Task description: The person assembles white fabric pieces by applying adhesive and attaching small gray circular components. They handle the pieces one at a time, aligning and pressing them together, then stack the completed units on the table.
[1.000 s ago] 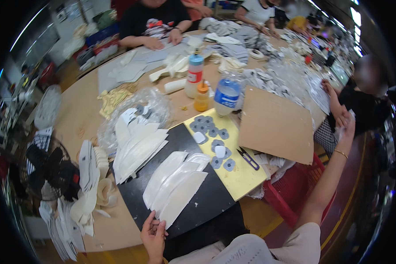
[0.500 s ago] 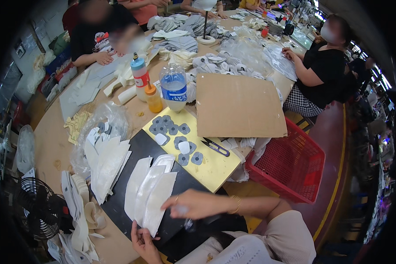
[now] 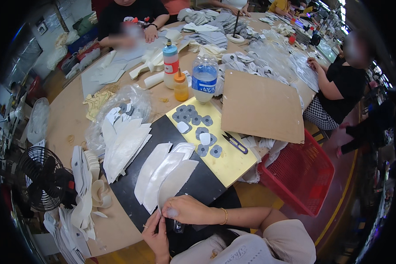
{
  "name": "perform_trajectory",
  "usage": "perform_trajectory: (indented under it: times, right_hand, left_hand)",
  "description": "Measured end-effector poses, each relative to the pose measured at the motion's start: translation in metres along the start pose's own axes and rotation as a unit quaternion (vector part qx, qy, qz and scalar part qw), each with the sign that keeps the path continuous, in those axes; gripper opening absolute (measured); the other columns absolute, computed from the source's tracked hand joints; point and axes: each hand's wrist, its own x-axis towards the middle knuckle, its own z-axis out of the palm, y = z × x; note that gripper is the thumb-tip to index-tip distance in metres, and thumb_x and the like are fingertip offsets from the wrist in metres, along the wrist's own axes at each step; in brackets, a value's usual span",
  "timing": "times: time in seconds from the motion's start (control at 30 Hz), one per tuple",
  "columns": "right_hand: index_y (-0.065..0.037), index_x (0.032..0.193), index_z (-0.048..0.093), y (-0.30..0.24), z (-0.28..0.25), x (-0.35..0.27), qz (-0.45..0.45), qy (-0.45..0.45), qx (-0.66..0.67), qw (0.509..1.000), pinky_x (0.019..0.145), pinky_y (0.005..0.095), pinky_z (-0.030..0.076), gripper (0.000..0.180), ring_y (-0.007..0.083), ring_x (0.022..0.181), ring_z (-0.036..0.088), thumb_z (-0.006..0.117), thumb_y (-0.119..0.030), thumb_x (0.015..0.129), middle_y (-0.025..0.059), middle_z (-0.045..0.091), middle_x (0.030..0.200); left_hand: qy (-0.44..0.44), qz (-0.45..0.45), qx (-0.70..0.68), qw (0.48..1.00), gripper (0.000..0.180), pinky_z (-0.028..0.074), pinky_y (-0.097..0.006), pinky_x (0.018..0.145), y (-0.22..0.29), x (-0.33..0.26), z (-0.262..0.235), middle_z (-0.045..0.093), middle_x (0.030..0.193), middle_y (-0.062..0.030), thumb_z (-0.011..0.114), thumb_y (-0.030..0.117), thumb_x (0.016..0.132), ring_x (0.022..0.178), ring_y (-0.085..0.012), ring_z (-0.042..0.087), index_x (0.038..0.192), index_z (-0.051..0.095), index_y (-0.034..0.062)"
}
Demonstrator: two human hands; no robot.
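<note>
Three long curved white-cream fabric pieces lie overlapped on a black board. The rightmost one, a cream fabric piece, has its lower tip bent up between my hands. My left hand pinches that tip from below, fingers drawn together. From the right, my right hand closes its thumb and forefinger at the same tip. A small translucent thing shows against its palm, too blurred to name. A stack of similar white pieces lies just left of the board.
Beyond the board, a yellow sheet carries grey patches and thread snips. Bottles, including a clear plastic bottle, stand behind it. Cardboard overhangs a red basket. A black fan is at left; co-workers sit around.
My right hand has come down to the lower tip of the cream piece, meeting my left hand there. The tip now bends up. The whole view has shifted, moving the table rightward.
</note>
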Motion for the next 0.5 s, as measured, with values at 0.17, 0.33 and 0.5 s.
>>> perform_trajectory:
  times: [0.17,0.33,0.5]
  right_hand:
    - [0.000,0.088,0.064,-0.001,0.009,-0.001,-0.010,0.031,0.023,0.999,0.076,0.0443,0.049,0.017,0.0386,0.086,0.063,0.059,-0.016,0.091,0.0174,0.065,0.089]
    - [0.000,0.089,0.061,-0.003,0.012,0.001,-0.012,0.056,0.034,0.998,0.075,0.0444,0.049,0.017,0.0392,0.086,0.063,0.056,-0.016,0.091,0.0176,0.064,0.089]
    - [0.000,0.094,0.062,-0.003,0.008,0.003,-0.020,0.028,0.001,0.999,0.077,0.0411,0.050,0.018,0.0363,0.088,0.064,0.059,-0.018,0.094,0.0155,0.064,0.094]
  left_hand:
    - [-0.004,0.049,0.077,0.996,0.030,0.049,-0.034,0.095,0.005,0.000,0.002,0.068,0.115,-0.0202,0.064,-0.004,0.088,0.105,-0.0260,0.066,0.118,0.067,-0.0042]
    - [0.018,0.061,0.056,0.996,0.030,0.048,-0.033,0.095,0.000,0.003,0.005,0.069,0.111,-0.0177,0.066,-0.004,0.088,0.104,-0.0245,0.065,0.117,0.069,-0.0015]
    - [0.003,0.092,0.018,0.996,0.027,0.049,-0.032,0.094,-0.041,0.007,-0.008,0.068,0.112,-0.0179,0.064,-0.005,0.089,0.105,-0.0237,0.065,0.116,0.069,-0.0025]
